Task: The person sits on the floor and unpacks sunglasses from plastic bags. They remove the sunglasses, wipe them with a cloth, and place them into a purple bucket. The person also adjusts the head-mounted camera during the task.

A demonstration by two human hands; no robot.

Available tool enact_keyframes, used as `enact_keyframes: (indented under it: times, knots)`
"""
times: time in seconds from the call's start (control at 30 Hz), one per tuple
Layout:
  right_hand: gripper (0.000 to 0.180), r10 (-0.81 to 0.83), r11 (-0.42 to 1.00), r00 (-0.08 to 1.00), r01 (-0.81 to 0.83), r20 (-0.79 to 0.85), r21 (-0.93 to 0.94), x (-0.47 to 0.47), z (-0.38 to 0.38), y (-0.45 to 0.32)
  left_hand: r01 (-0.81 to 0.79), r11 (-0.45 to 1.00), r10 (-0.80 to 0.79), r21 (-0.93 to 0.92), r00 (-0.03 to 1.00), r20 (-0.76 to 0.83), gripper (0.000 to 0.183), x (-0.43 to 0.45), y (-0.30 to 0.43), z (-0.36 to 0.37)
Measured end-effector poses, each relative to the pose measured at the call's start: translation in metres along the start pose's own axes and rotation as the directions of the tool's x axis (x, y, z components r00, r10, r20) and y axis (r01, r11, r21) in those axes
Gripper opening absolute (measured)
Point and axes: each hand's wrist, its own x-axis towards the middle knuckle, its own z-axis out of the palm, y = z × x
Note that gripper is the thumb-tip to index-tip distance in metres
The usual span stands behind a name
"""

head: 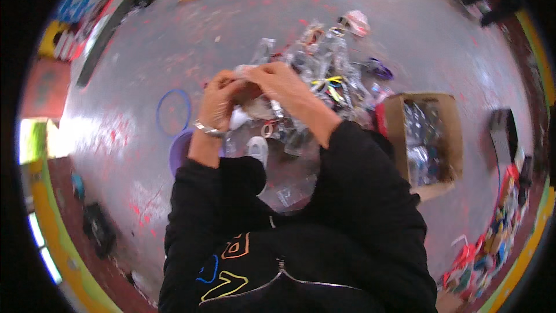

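Note:
Both my hands are raised in front of me over the floor, fingertips close together. My left hand (216,101), with a metal bracelet at its wrist, pinches a crumpled, whitish clear plastic bag (243,69). From the other side, my right hand (278,79) grips the same bag. Blur and my fingers hide what the bag holds. Just beyond and below lies a loose heap of clear plastic packaging (334,58), with yellow strips (332,84) among it. A pale ring (267,129) lies below my right hand, near a white shoe (258,148).
To the right stands an open cardboard box (454,139) holding clear plastic packets. A purple tub (177,150) is partly behind my left forearm, beside a blue hoop (157,113). A purple item (381,69) and a pink-white bundle (358,23) edge the heap. Mixed clutter (482,252) lines the right wall.

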Motion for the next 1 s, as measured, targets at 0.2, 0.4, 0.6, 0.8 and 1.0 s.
enact_keyframes:
  times: [0.2,0.4,0.6,0.8,1.0]
  knots:
    - [0.025,-0.029,0.988,1.000,0.027,-0.011,-0.151,-0.006,-0.001,-0.020,-0.016,0.996,0.020,-0.090,0.999,0.041,0.007,-0.001,0.003,0.000]
    - [0.028,-0.028,0.997,0.999,0.029,0.016,-0.071,-0.006,-0.006,-0.018,-0.016,0.963,0.004,-0.268,0.999,-0.046,0.005,-0.004,0.009,0.005]
    - [0.020,-0.201,0.876,0.969,0.245,0.147,-0.415,0.000,-0.006,-0.003,-0.027,0.978,0.020,-0.206,0.999,-0.039,0.007,-0.004,0.008,0.009]
    - [0.018,-0.288,0.841,0.958,0.250,-0.005,-0.480,-0.003,-0.004,-0.014,-0.179,0.980,0.176,0.081,0.984,0.041,0.025,-0.006,0.009,0.014]
    - [0.018,-0.281,0.858,0.959,0.263,0.026,-0.442,-0.006,-0.014,-0.024,-0.119,0.944,0.113,0.309,0.993,0.036,0.029,-0.003,0.018,-0.004]
